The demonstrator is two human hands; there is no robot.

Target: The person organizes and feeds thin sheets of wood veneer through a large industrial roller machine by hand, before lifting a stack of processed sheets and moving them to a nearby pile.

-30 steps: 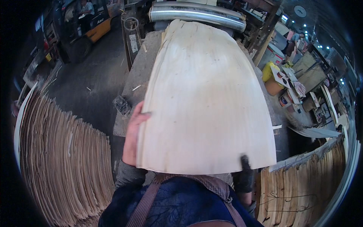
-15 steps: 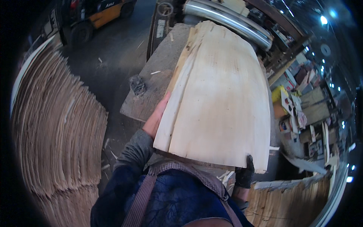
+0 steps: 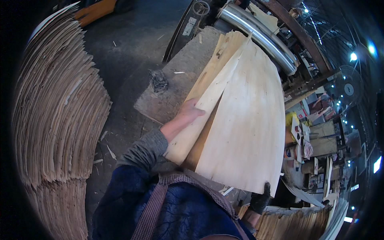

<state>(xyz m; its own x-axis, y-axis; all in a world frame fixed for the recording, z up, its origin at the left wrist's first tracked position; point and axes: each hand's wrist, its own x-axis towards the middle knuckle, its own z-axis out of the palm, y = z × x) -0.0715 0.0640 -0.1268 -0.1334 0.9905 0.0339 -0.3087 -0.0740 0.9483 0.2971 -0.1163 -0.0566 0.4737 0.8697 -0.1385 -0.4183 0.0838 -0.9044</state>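
Note:
A wide, pale wood veneer sheet (image 3: 250, 120) lies in front of me, split lengthwise near its left side. My bare left hand (image 3: 189, 113) is closed on the narrow veneer strip (image 3: 214, 94) left of the split, its thumb on top and its other fingers hidden below. The strip and sheet spread apart toward me and come close at the far end. Through the gap shows a browner wood surface (image 3: 206, 140). At the sheet's near right corner, my right hand (image 3: 261, 201), in a dark glove, pinches the edge with the thumb on top.
A worn board table (image 3: 160, 102) lies under the veneer, with a black crumpled lump (image 3: 158, 81) on it. Shiny metal rollers (image 3: 258, 36) stand beyond. Tall veneer stacks rise at left (image 3: 60, 112) and near right (image 3: 288, 224). An orange vehicle (image 3: 96, 12) stands far left.
My left hand has shifted from the edge onto the strip and grips it. The split has opened into a wide wedge, the sheet's near end moving right and lower. My view has turned slightly.

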